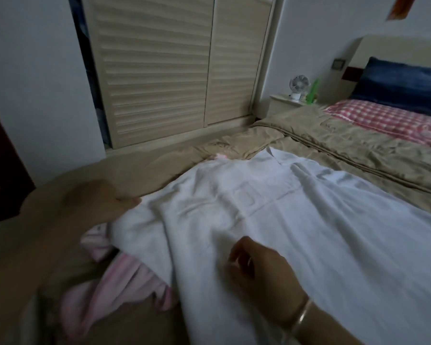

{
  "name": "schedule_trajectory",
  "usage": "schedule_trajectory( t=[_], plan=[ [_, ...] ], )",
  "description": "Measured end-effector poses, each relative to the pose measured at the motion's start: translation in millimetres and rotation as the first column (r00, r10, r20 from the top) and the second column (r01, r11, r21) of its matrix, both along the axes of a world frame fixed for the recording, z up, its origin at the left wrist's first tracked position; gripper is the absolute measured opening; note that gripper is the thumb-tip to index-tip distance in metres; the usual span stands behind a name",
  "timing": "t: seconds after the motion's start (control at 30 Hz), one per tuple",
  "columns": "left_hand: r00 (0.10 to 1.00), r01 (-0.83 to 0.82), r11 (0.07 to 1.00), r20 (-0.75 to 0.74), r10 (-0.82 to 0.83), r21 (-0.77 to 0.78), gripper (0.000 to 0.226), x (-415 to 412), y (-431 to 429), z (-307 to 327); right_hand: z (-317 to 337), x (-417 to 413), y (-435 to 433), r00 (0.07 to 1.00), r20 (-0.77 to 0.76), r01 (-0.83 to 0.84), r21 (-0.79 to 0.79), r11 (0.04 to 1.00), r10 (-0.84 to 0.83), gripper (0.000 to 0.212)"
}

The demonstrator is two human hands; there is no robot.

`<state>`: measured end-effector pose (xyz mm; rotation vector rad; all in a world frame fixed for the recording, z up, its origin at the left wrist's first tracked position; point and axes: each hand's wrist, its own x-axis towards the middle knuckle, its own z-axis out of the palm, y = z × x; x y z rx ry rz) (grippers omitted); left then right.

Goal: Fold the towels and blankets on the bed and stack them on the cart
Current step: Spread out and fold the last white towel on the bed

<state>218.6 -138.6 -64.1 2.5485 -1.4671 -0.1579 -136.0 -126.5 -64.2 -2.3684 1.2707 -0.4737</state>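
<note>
The bed [334,145], covered with a tan quilt, fills most of the view and runs up to the headboard at the right. Beyond its far side stands a wardrobe [159,70] with pale louvred sliding doors. A large white towel [309,220] lies spread open and creased across the near part of the bed. A crumpled pink towel [120,282] lies partly under its near left edge, with a small bit of pink also showing at the far edge. At the head of the bed a dark blue pillow [403,83] leans against the headboard behind a pink checked pillow [388,120].

The left hand [92,202], blurred, reaches to the white towel's left edge with its fingertips touching it; I cannot tell whether its grip has closed on the cloth. The right hand [261,272] is over the middle of the white towel, its grip loose, fingers curled with the thumb apart and no cloth between them.

A nightstand [281,103] beside the bed carries a small white fan [299,85]. A thin bracelet [302,317] circles the right wrist.
</note>
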Motion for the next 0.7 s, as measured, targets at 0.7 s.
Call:
schedule_trajectory(
  t=[0.7],
  plan=[
    [0.962, -0.241, 0.925, 0.052, 0.267, -0.294, 0.031, -13, 89, 35, 12, 6, 172, 0.994, 0.1, 0.039, -0.008, 0.999, -0.038, 0.029]
  ],
)
